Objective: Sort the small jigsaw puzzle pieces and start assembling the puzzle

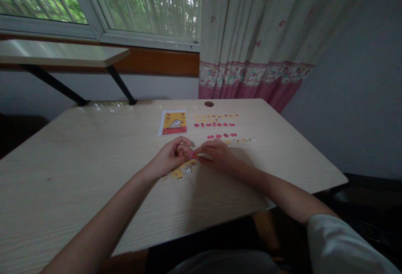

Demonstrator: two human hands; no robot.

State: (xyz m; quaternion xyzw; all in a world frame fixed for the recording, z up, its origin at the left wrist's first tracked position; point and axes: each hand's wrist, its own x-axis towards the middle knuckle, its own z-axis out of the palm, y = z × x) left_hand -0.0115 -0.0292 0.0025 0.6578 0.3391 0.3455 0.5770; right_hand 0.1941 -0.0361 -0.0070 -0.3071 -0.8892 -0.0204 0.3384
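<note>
My left hand (172,155) and my right hand (217,155) meet over the middle of the table. Between their fingertips is a small pink jigsaw piece (191,154), pinched from both sides; whether it is one piece or more I cannot tell. Just below my left hand lies a loose pile of yellow and white jigsaw pieces (178,173), partly hidden by the hand. Beyond my right hand, pink pieces (214,125) lie in rows, with yellow pieces (216,116) behind them. A short row of white and yellow pieces (245,140) sits beside that hand.
A picture card (174,122) with a white animal on yellow and red lies behind my left hand. The pale wooden table (94,173) has a round cable hole (209,104) near its back edge. A raised shelf (63,52) stands at the back left; a curtain (251,35) hangs behind.
</note>
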